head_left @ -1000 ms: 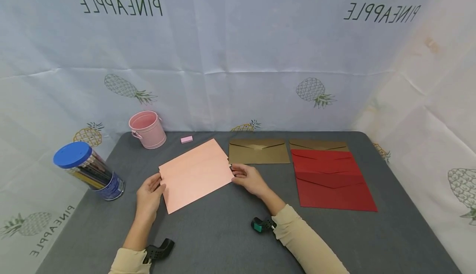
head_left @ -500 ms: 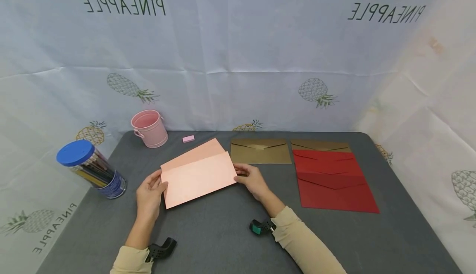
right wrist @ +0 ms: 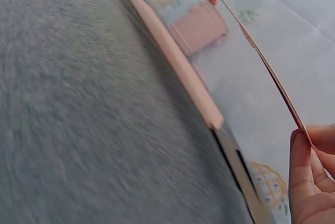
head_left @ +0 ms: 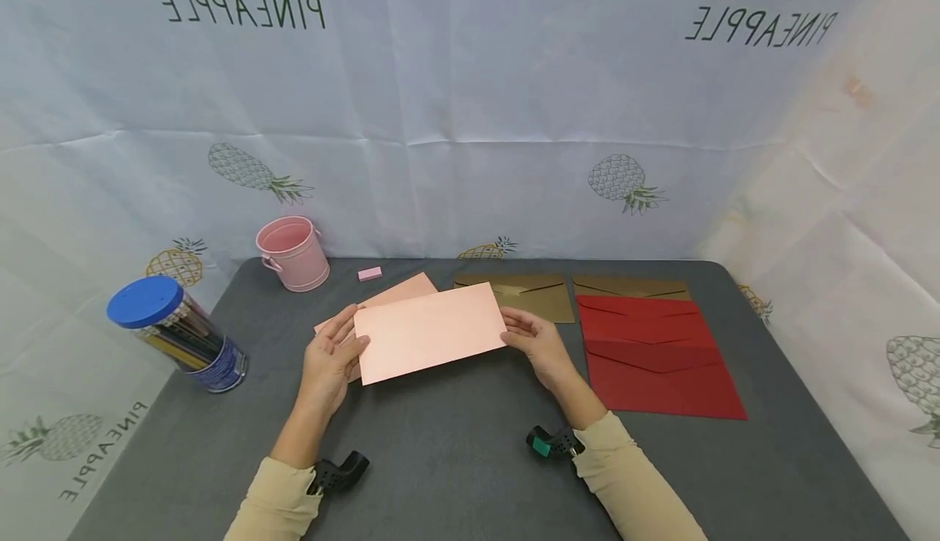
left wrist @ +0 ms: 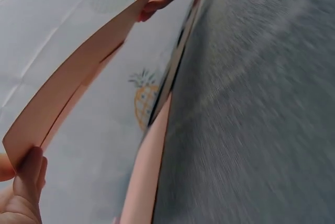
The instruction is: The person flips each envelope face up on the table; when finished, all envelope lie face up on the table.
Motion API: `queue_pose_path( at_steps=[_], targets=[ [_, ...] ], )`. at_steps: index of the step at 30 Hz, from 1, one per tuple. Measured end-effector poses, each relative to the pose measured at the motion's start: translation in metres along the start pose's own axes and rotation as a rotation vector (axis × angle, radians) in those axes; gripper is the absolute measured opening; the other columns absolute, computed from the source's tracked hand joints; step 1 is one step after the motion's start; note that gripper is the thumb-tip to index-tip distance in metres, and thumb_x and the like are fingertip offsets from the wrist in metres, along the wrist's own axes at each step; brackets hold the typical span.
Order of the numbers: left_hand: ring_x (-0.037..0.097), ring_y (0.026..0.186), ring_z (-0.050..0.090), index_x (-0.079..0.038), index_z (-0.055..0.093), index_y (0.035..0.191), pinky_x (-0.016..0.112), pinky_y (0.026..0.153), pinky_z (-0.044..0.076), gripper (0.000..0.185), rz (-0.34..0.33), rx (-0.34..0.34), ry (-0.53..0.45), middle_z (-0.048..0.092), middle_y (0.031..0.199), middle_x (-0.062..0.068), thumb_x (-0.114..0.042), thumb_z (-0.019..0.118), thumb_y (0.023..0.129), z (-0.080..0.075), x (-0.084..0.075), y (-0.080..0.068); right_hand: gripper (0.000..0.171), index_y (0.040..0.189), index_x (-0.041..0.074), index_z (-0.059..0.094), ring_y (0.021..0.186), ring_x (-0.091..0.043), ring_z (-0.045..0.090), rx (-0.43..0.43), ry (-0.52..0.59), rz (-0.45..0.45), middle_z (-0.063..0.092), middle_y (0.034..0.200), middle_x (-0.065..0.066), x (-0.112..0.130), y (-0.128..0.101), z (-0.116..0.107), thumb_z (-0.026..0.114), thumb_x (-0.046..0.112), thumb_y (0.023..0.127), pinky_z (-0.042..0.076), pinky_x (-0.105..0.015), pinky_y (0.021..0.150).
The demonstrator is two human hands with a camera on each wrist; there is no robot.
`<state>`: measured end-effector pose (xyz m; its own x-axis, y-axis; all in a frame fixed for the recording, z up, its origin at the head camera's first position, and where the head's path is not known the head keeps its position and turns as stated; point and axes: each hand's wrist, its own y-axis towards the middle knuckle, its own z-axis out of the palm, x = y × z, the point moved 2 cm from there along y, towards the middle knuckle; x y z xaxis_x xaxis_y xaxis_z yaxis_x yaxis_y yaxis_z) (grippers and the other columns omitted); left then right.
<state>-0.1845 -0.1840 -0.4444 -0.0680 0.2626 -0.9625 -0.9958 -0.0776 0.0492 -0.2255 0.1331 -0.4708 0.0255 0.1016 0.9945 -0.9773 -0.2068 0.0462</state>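
A peach-pink envelope (head_left: 433,333) is held up off the table, tilted with its plain face towards me. My left hand (head_left: 330,357) pinches its left end between thumb and fingers. At the right end, the thumb and fingers of my right hand (head_left: 539,349) grip it too. The left wrist view shows the same envelope (left wrist: 78,75) edge-on, with a flap on its far side. Beneath it a second peach envelope (head_left: 407,287) lies on the table, mostly covered by the held one. Behind my right hand lies a gold envelope (head_left: 539,300), partly hidden.
Red envelopes (head_left: 661,386) overlap at the right, over another gold envelope (head_left: 631,286). A pink bucket (head_left: 303,268) and a small pink block (head_left: 370,274) stand at the back left. A blue-lidded jar of pencils (head_left: 187,337) is at the left of the grey table (head_left: 455,467).
Two peach envelopes lay almost edge to edge. The front one has been lifted and carried to the right by both hands, now overlapping the gold envelope in view; the other stays on the table.
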Motion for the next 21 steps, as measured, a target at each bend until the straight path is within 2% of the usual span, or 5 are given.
queue_pose_path(
  at_steps=[4, 8, 13, 17, 21],
  targets=[
    [0.004, 0.106, 0.063, 0.001, 0.027, 0.147, 0.023, 0.080, 0.054, 0.066, 0.022, 0.030, -0.027, 0.037, 0.147, 0.023, 0.010, 0.056, 0.089, 0.012, 0.003, 0.006, 0.051, 0.134, -0.008, 0.046, 0.100, -0.006, 0.062, -0.002, 0.049, 0.016, 0.053, 0.127, -0.026, 0.002, -0.005, -0.013, 0.063, -0.004, 0.086, 0.052, -0.018, 0.085],
    [0.004, 0.094, 0.067, -0.002, 0.029, 0.147, 0.021, 0.070, 0.057, 0.066, -0.002, 0.035, -0.030, 0.056, 0.131, 0.005, 0.010, 0.057, 0.088, 0.017, 0.009, 0.008, 0.054, 0.137, -0.009, 0.042, 0.099, -0.006, 0.062, 0.015, 0.058, 0.013, 0.057, 0.122, -0.017, 0.001, -0.010, -0.022, 0.062, -0.002, 0.087, 0.052, -0.018, 0.083],
    [0.003, 0.089, 0.067, -0.001, 0.029, 0.147, 0.022, 0.068, 0.057, 0.066, -0.014, 0.045, -0.021, 0.063, 0.117, -0.008, 0.009, 0.058, 0.088, 0.016, 0.016, 0.008, 0.054, 0.136, -0.010, 0.042, 0.098, -0.006, 0.063, 0.041, 0.031, -0.035, 0.061, 0.116, -0.006, 0.001, -0.013, -0.024, 0.063, -0.001, 0.087, 0.053, -0.018, 0.080],
    [0.004, 0.094, 0.067, -0.004, 0.031, 0.147, 0.023, 0.072, 0.057, 0.065, -0.030, 0.030, -0.005, 0.058, 0.127, 0.003, 0.010, 0.057, 0.088, 0.016, 0.017, 0.008, 0.055, 0.136, -0.009, 0.042, 0.097, -0.006, 0.064, 0.044, 0.022, -0.041, 0.062, 0.113, 0.001, 0.002, -0.014, -0.023, 0.064, -0.001, 0.087, 0.054, -0.020, 0.079],
    [0.011, 0.122, 0.054, -0.003, 0.029, 0.148, 0.020, 0.086, 0.052, 0.066, -0.016, 0.006, 0.072, 0.040, 0.146, 0.016, 0.010, 0.055, 0.089, 0.020, 0.014, 0.008, 0.054, 0.136, -0.008, 0.043, 0.094, -0.006, 0.065, 0.012, 0.045, -0.050, 0.064, 0.109, 0.005, 0.010, -0.015, -0.021, 0.063, -0.003, 0.087, 0.055, -0.021, 0.075]
  ],
)
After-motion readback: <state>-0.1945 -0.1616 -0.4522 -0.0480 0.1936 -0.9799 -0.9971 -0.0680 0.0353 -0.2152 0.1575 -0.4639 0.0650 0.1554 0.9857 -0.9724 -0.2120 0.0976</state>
